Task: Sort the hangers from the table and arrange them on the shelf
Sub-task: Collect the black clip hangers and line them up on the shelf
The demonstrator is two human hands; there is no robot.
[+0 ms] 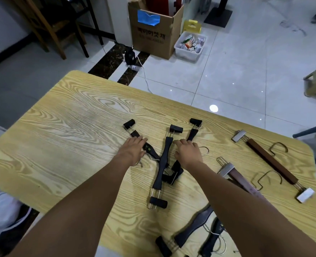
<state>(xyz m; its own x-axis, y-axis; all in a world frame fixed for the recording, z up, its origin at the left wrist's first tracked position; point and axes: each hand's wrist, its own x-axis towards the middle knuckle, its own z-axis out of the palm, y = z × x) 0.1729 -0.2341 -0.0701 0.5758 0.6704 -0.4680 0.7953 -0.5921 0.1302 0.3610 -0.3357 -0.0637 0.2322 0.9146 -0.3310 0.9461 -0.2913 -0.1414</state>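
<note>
The wood-grain table (pixel 70 127) fills the middle and lower frame. Its rounded far corner sits upper centre-left and its right corner at mid right. A wide stretch of grain lies open left of the hands. Beyond the far edge spreads pale tile floor (pixel 246 71).

At top centre of the frame a cardboard box (pixel 153 38) stands on the floor. A wooden chair (pixel 47 28) is at upper left, and a white bin (pixel 186 55) of packets sits just right of the box. All are well apart from the table.

On the table, two brown hangers (pixel 270 160) with silver clips lie at right. The nearer one is partly hidden by the right forearm.

Three black hangers (pixel 164 156) cross each other at centre frame, their clip ends fanned toward the far edge. Two more black ones (pixel 196 225) lie at the bottom edge, near the table's front.

The left hand (pixel 133 150) lies flat, fingers straight, on the leftmost crossed hanger, just below its far clip. The right hand (pixel 188 153) rests on the rightmost crossed hanger with its fingers lightly bent. Whether they curl round the hanger cannot be told.

The middle hanger runs between the two hands, touched by neither. A wire hook (pixel 205 151) pokes out just right of the right hand. The hangers' overlapping near ends are tangled below the wrists.
</note>
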